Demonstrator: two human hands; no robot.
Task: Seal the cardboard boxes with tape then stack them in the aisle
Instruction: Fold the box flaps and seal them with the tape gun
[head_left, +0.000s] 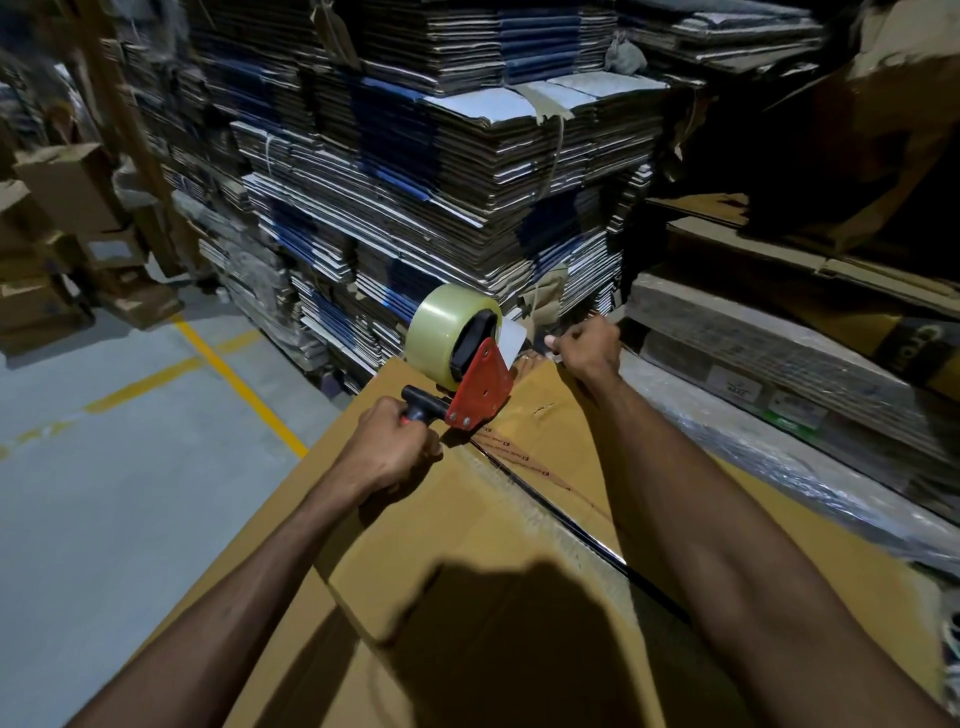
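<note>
A large brown cardboard box (457, 545) lies in front of me, its two top flaps meeting at a dark centre seam. My left hand (395, 447) grips the black handle of a red tape dispenser (475, 395) that carries a roll of clear tape (447, 332). The dispenser sits on the seam near the box's far end. My right hand (587, 345) is at the far edge of the box with fingers curled, pinching what looks like the loose end of the tape.
Tall stacks of flattened cartons (441, 171) stand right behind the box. Plastic-wrapped bundles of cardboard (779, 395) lie to the right. Grey floor with yellow lines (239, 384) spreads to the left, and loose brown boxes (62, 244) are piled at the far left.
</note>
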